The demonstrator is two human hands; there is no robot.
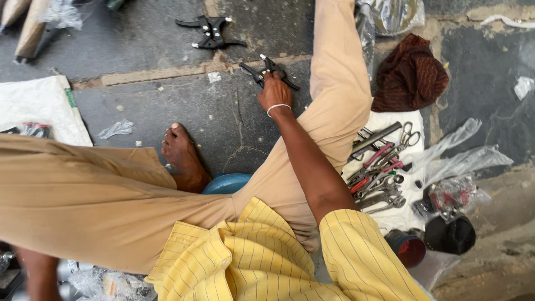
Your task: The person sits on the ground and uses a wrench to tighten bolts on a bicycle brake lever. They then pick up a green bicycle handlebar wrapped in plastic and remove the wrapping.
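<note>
R hand (274, 93) closed on black pliers (269, 71) on floor just past fingers; grip both handles square, lift clear of 2nd pair (210, 30) farther out; L hand out of view.

matt black pliers (269, 71), rough stone floor (167, 106)

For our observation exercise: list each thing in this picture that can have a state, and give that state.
right hand: closed around black pliers
black pliers: held, touching the stone floor
second black pliers: lying free, handles spread
hand tools: heaped on white cloth
brown cloth: crumpled
left hand: not in view
</note>
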